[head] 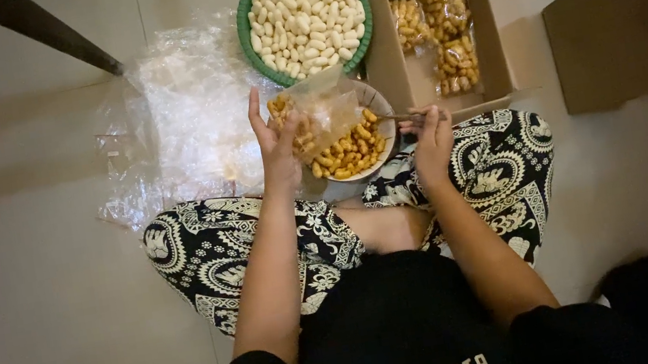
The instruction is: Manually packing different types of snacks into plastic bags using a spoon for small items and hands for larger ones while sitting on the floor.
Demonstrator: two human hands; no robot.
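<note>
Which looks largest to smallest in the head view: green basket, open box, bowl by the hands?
1. open box
2. green basket
3. bowl
Box and basket look close in size; the bowl is partly hidden.
</note>
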